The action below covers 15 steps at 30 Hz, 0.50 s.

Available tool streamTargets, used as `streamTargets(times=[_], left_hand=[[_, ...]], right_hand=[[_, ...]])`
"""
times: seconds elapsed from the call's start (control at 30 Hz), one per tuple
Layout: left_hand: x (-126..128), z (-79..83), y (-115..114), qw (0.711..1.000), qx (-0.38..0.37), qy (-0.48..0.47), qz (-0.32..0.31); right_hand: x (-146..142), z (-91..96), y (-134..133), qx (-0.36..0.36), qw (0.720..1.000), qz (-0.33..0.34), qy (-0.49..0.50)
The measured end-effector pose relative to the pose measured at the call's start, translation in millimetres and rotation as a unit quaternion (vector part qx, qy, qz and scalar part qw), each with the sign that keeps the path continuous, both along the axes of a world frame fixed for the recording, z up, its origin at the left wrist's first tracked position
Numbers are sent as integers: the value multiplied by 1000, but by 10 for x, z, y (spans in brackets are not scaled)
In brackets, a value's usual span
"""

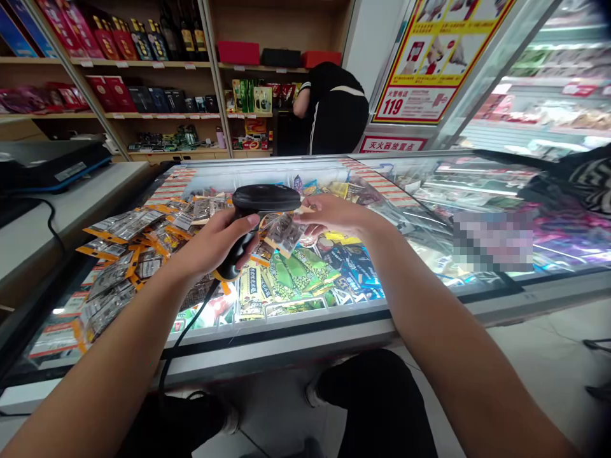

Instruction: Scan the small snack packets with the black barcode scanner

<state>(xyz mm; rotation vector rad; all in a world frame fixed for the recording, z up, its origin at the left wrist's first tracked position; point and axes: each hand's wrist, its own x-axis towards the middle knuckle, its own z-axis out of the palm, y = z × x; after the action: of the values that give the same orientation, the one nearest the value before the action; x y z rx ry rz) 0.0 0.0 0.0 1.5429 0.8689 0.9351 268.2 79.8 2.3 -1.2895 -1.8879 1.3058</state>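
My left hand (224,238) wraps round the handle of a black barcode scanner (265,197), whose head points to the right. A cable runs down from its grip. Just right of the scanner, my right hand (329,216) pinches a small clear packet (285,234) with dark contents. Both hands are above the glass top of a chest freezer (305,337). To the left, many packets with orange edges (114,222) lie heaped on the glass. Green ice-cream wrappers (300,270) and blue wrappers (356,270) show below my hands, inside the freezer.
Beyond the freezer, a person in black (338,108) bends toward shelves (167,63) of bottles and boxes. A dark device (52,162) rests on the left counter (109,197). On the right stands a lit display fridge (548,95). A red and yellow poster (420,95) hangs behind.
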Motion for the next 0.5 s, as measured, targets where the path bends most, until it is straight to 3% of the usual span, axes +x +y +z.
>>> streamTargets(times=[0.17, 0.23, 0.5], left_hand=[[37, -75, 19, 999, -18, 39, 7], [38, -130, 40, 998, -26, 53, -1], [29, -208, 77, 995, -40, 85, -42]], right_hand=[[41, -34, 174, 64, 976, -185, 99], [59, -73, 242, 100, 963, -225, 107], [150, -160, 327, 138, 961, -224, 90]])
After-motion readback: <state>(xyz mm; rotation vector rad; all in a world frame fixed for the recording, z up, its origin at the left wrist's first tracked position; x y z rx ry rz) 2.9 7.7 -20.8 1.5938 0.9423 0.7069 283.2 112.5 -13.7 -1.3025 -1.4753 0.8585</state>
